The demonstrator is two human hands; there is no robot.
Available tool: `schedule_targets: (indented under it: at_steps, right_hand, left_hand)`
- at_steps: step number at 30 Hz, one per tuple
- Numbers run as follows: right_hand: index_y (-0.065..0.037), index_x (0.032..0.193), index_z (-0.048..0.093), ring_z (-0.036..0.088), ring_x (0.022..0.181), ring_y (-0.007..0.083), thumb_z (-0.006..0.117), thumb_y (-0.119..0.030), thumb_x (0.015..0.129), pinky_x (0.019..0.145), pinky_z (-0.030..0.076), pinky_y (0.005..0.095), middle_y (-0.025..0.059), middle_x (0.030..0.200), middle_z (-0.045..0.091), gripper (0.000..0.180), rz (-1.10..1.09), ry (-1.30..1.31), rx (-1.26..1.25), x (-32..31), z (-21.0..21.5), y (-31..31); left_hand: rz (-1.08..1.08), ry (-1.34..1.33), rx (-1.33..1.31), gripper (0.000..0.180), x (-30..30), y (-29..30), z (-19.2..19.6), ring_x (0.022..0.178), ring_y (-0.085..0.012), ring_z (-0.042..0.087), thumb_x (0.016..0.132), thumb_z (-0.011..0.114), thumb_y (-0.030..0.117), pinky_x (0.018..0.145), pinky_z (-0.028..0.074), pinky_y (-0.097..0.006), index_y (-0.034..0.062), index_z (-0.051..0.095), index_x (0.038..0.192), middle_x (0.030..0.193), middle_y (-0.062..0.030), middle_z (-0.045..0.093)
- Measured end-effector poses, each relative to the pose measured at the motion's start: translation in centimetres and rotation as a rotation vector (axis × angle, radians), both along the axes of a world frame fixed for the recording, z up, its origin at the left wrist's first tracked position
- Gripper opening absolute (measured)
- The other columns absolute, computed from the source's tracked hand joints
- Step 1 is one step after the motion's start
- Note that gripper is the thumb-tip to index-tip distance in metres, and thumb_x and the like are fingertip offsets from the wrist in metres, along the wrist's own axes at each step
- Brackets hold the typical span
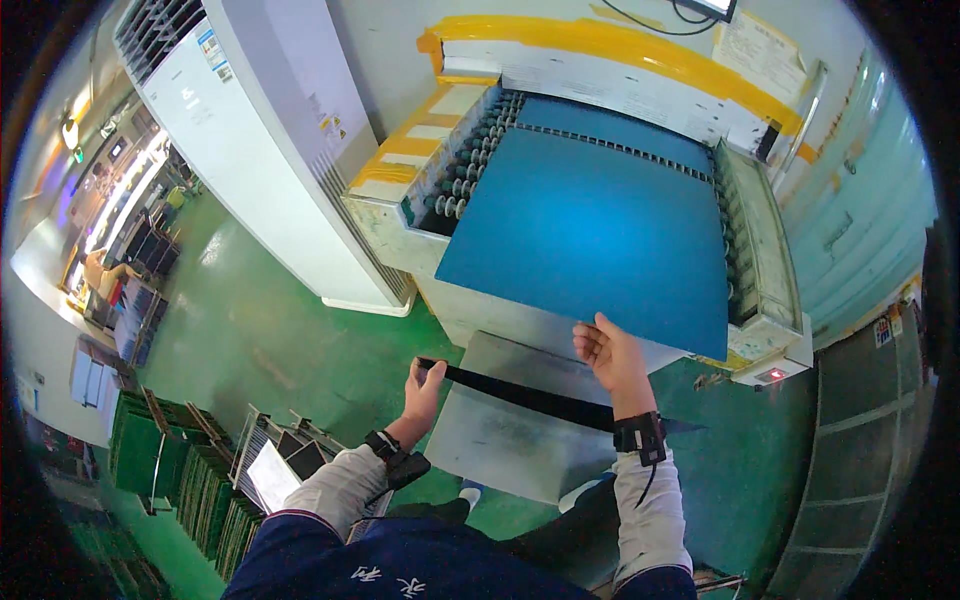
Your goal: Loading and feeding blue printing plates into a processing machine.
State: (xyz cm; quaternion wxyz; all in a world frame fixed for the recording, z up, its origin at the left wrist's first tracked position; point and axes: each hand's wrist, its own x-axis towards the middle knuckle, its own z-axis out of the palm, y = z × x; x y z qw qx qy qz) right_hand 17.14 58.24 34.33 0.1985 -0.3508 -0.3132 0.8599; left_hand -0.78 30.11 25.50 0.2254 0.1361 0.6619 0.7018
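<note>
A large flat blue panel (600, 225) lies on the rollers of a conveyor machine, its near edge overhanging the front. My right hand (607, 352) is at that near edge, fingers curled and one fingertip against or just by the panel. I see nothing inside those fingers. Lower and to the left, my left hand (425, 385) pinches one end of a thin dark panel (530, 398), seen nearly edge-on. This panel slopes down to the right and passes behind my right wrist. Whether my right arm touches it, I cannot tell.
Roller shafts (465, 178) line the machine's left side. A grey slab-like surface (500, 440) stands below its front. A tall white cabinet air conditioner (250, 150) is at the left. Racks with green boards (190, 480) stand lower left, a grey panelled cabinet (865, 440) at right.
</note>
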Motion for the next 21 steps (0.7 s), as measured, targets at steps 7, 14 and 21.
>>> schedule_targets:
  at_steps: [7, 14, 21]
  right_hand:
    - [0.004, 0.099, 0.06, 0.063, 0.074, 0.0222, 0.062, -0.029, 0.09, 0.066, 0.051, 0.033, 0.0155, 0.09, 0.067, 0.035, 0.032, 0.03, -0.005, -0.2, -0.4, 0.8]
    - [0.002, 0.097, 0.06, 0.064, 0.077, 0.0232, 0.062, -0.029, 0.091, 0.069, 0.052, 0.0351, 0.0148, 0.092, 0.068, 0.032, 0.035, 0.032, -0.013, 0.0, -0.9, 1.4]
    - [-0.001, 0.098, 0.057, 0.064, 0.081, 0.0233, 0.059, -0.031, 0.093, 0.072, 0.052, 0.035, 0.0153, 0.096, 0.067, 0.03, -0.012, 0.085, -0.012, -0.8, -0.7, 1.2]
  left_hand:
    - [-0.017, 0.02, 0.034, 0.024, 0.0, -0.2, 0.0, 0.096, -0.012, 0.053, 0.092, 0.059, 0.02, 0.089, 0.039, -0.027, 0.0027, 0.056, 0.109, 0.103, -0.0028, 0.059]
    - [-0.021, 0.004, 0.031, 0.026, 0.0, 0.4, 0.9, 0.101, -0.0131, 0.051, 0.093, 0.059, 0.021, 0.092, 0.038, -0.027, 0.0022, 0.054, 0.111, 0.107, -0.0037, 0.058]
    - [-0.012, -0.013, 0.04, 0.028, -0.2, 0.8, 0.7, 0.103, -0.0138, 0.051, 0.093, 0.058, 0.021, 0.095, 0.037, -0.028, 0.0018, 0.053, 0.113, 0.109, -0.0045, 0.058]
